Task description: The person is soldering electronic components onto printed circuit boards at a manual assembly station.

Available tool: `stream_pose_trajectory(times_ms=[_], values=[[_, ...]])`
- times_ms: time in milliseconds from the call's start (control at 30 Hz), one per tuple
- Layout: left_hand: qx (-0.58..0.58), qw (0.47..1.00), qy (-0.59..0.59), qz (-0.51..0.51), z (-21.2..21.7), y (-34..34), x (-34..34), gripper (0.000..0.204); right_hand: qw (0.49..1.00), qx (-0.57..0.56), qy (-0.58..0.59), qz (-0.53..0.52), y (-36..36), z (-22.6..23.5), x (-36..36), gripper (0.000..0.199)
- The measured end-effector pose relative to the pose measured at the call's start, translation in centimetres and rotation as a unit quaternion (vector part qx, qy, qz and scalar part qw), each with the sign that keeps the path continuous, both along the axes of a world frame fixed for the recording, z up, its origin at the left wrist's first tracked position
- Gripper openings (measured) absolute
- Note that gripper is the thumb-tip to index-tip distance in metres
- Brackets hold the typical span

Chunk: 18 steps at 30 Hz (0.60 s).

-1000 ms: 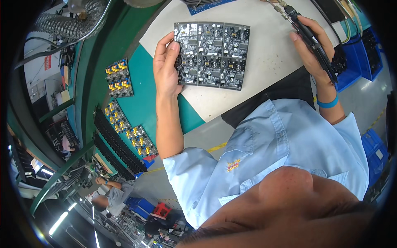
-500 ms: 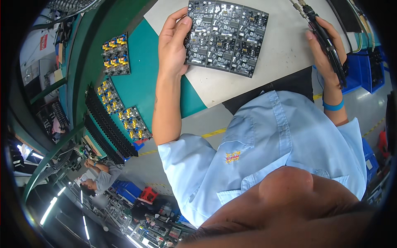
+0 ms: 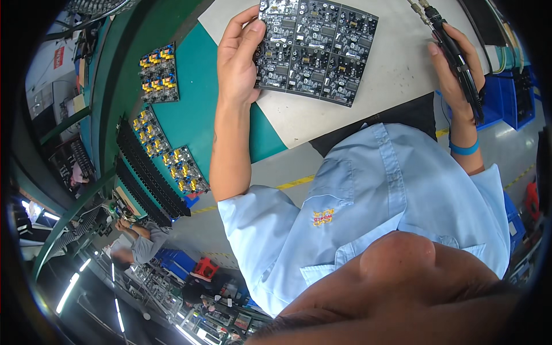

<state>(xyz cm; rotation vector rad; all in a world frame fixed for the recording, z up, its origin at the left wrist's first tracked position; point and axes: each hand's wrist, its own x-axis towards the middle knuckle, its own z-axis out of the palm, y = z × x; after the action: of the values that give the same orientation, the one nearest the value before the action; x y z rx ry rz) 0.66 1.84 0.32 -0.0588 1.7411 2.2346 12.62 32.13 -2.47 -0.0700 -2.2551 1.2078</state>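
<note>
My left hand (image 3: 238, 63) is closed on the left edge of a black circuit board panel (image 3: 316, 49), its thumb on top and the other fingers partly behind. The panel is divided into several like boards dotted with small parts and shiny solder spots. It is tilted over a pale mat (image 3: 397, 69). To the right, my right hand (image 3: 460, 75) grips a long black hand tool (image 3: 457, 60) with metal fittings at its far end. That tool is apart from the panel, and its exact kind is unclear.
Left on the green worktop (image 3: 198, 109) lie board panels (image 3: 160, 75) with yellow and blue parts, beside black slotted racks (image 3: 150, 172). Blue bins (image 3: 509, 100) stand at the right, near cables (image 3: 506, 43). A co-worker (image 3: 141, 244) is at the lower left.
The panel has tilted slightly in my left hand, which has shifted a little left. My right hand and its tool have barely moved.
</note>
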Motion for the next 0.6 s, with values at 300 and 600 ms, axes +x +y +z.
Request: stream_pose_trajectory(times_ms=[300, 600], values=[[0.015, 1.0, 0.015, -0.004, -0.22, -0.28, -0.02, 0.035, 0.999, 0.038, 0.004, 0.0, 0.12, 0.23, 0.0, 0.043], [0.0, 1.0, 0.001, -0.004, -0.54, -0.72, -0.14, 0.035, 0.998, 0.034, 0.041, 0.021, -0.05, 0.07, -0.11, 0.045]])
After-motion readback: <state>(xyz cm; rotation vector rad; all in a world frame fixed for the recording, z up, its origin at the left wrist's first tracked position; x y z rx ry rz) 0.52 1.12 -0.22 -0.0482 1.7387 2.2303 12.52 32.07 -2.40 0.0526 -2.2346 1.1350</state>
